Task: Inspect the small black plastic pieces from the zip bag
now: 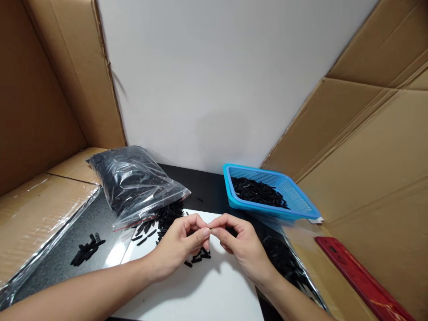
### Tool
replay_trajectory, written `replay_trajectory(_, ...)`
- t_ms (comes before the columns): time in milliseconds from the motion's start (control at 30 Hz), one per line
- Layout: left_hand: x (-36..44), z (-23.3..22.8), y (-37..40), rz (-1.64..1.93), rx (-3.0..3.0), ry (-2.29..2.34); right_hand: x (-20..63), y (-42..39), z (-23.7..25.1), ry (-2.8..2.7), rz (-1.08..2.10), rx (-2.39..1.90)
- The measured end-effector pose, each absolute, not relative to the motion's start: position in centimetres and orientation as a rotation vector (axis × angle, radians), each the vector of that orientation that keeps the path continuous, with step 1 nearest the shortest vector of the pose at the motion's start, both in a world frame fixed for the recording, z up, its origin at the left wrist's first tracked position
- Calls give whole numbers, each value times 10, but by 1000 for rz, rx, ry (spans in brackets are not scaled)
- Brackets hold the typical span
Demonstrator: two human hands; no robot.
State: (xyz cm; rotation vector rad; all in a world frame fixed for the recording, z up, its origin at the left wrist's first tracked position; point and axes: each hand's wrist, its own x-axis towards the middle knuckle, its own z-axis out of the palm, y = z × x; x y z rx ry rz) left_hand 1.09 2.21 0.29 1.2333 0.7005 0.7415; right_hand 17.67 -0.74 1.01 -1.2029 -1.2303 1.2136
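Note:
My left hand (187, 238) and my right hand (236, 238) meet fingertip to fingertip over a white board (187, 296). Thumb and forefinger are pinched together on each. Whatever sits between the fingertips is hidden or too small to make out. Under my left fingers lie several short black strips (197, 257), loose on the board. Behind my left hand is a heap of the same black pieces (169, 216), next to the mouth of a clear zip bag (133, 178) filled with dark pieces.
A blue basket (230, 196) partly filled with black pieces stands at the back right. More black pieces (281, 254) lie right of the board, and a small pile (87, 252) at left. A red strip-like object (361, 276) rests by the cardboard wall (384, 169).

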Motion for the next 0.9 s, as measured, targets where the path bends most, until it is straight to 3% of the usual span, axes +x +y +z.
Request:
replay_trajectory(333, 12, 14, 17, 749, 1233, 675, 178, -7, 13, -1106, 1366, -1111)
replay_trajectory(900, 15, 13, 15, 726, 1068, 656, 178, -8, 12, -1131, 1354, -1146)
